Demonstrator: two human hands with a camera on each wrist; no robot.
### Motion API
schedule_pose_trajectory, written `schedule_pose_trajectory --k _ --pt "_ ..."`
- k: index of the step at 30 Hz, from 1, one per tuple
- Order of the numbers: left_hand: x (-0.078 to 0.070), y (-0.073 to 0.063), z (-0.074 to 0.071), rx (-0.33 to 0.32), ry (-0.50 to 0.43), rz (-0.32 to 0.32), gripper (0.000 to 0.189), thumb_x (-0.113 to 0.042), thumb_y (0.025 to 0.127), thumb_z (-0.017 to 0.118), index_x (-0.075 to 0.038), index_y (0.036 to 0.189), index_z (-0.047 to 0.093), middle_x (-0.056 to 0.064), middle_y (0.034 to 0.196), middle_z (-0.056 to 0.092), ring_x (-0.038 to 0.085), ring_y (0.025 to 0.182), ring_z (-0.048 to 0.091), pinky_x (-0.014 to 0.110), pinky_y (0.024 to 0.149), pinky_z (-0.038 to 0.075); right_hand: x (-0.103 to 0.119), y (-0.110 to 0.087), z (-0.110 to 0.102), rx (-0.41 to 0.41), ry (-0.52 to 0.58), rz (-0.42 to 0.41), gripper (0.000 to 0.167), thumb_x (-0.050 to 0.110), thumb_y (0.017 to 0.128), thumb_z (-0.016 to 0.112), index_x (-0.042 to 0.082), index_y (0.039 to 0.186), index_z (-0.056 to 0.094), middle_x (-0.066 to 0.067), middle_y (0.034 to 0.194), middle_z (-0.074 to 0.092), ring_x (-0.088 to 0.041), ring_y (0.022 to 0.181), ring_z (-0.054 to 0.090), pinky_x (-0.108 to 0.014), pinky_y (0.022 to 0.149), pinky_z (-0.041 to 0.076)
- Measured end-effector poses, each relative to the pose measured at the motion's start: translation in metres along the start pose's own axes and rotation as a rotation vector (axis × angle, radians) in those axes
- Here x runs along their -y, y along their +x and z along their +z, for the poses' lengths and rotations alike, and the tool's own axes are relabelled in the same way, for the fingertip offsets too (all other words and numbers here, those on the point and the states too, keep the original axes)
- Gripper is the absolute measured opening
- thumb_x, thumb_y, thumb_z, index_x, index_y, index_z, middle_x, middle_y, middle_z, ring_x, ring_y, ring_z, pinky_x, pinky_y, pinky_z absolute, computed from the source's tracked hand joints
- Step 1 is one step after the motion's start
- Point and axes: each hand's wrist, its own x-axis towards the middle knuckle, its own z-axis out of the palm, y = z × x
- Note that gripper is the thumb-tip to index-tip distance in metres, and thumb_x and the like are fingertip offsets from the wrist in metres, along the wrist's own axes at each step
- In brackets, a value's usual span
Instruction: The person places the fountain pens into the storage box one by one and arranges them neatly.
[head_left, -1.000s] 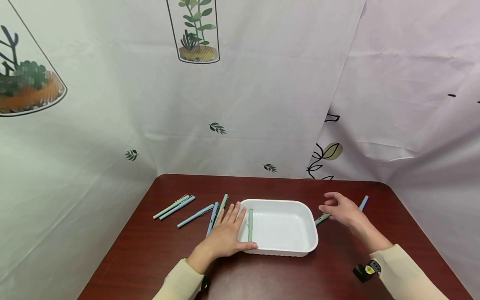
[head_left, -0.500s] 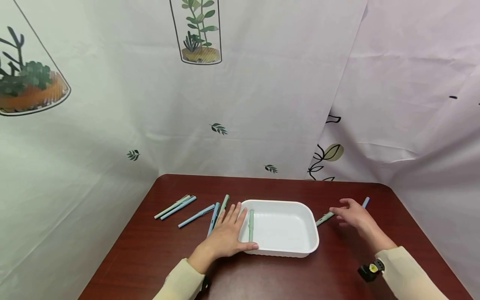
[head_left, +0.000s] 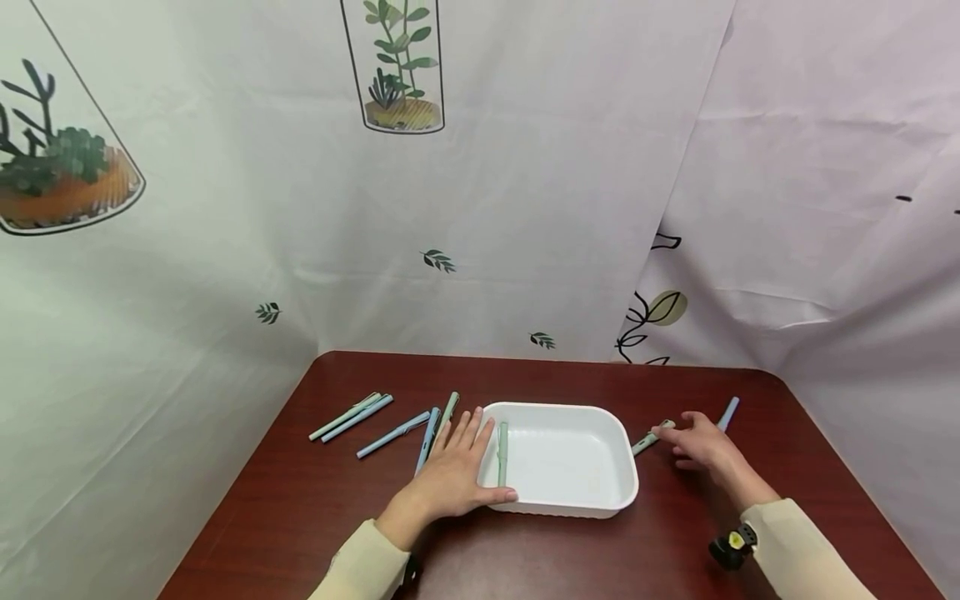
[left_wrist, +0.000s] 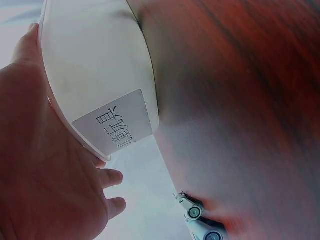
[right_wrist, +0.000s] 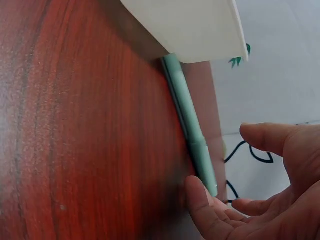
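Observation:
My left hand (head_left: 448, 473) rests with spread fingers on the left rim of a white plastic tray (head_left: 573, 508), its thumb over the front rim. Inside the tray, along its left side, lies a green pen (head_left: 502, 454). To the right of the tray, another green pen (right_wrist: 187, 110) lies on the table, one end close to the tray wall. My right hand (head_left: 705, 443) is at that pen's far end. In the right wrist view its thumb is apart from the pen, and a fingertip (right_wrist: 200, 195) is right beside the end. A blue pen (head_left: 727, 413) lies beyond this hand.
Left of the tray, several blue and green pens lie on the dark red table (head_left: 285, 517), including a blue pen (head_left: 393, 433) and a light green pen (head_left: 345, 417). A patterned white cloth (head_left: 487, 208) hangs behind the table.
My right hand has moved right and lower, toward the far end of the green pen beside the tray, uncovering more of that pen. My left hand has stayed on the tray.

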Motion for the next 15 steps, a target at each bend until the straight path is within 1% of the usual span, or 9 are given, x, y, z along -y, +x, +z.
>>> schedule_pose_trajectory --k 5,10,12,13,15 --pt "0.001 0.000 0.002 0.004 0.008 -0.003 0.113 -0.081 0.083 0.057 -0.008 0.162 0.021 0.017 0.169 0.012 0.037 0.155 0.012 0.058 0.123 0.012 -0.003 0.004 0.007 -0.012 0.007 0.018 0.094 0.032 0.096 0.067 -0.021 0.149 0.010 -0.041 0.133 0.038 -0.044 0.109 0.059 -0.040 0.077 0.061" --pt "0.002 0.000 0.003 0.002 0.015 -0.004 0.115 -0.082 0.082 0.055 -0.008 0.162 0.021 0.017 0.169 0.012 0.037 0.155 0.012 0.058 0.123 0.012 -0.007 0.010 0.010 -0.027 -0.010 0.022 0.093 0.031 0.093 0.070 -0.023 0.145 0.015 -0.036 0.121 0.046 -0.036 0.097 0.063 -0.037 0.072 0.062" --pt "0.001 0.000 0.002 0.002 0.016 -0.005 0.115 -0.082 0.082 0.055 -0.008 0.162 0.020 0.017 0.169 0.012 0.037 0.155 0.011 0.058 0.123 0.011 -0.008 0.012 0.011 -0.036 -0.025 0.023 0.088 0.031 0.092 0.071 -0.023 0.140 0.022 -0.031 0.111 0.049 -0.032 0.091 0.063 -0.037 0.071 0.062" --pt "0.001 0.000 0.002 0.002 0.015 -0.005 0.115 -0.082 0.082 0.056 -0.008 0.162 0.020 0.017 0.169 0.011 0.037 0.155 0.011 0.058 0.123 0.011 -0.008 0.014 0.011 -0.043 -0.035 0.023 0.081 0.030 0.092 0.072 -0.022 0.135 0.029 -0.028 0.105 0.051 -0.030 0.087 0.062 -0.036 0.069 0.062" --pt "0.001 0.001 0.002 0.002 0.012 -0.005 0.114 -0.081 0.083 0.057 -0.007 0.162 0.020 0.017 0.169 0.011 0.037 0.156 0.011 0.058 0.123 0.010 -0.009 0.016 0.012 -0.056 -0.049 0.022 0.063 0.029 0.091 0.073 -0.017 0.120 0.041 -0.020 0.093 0.053 -0.025 0.079 0.061 -0.035 0.066 0.061"
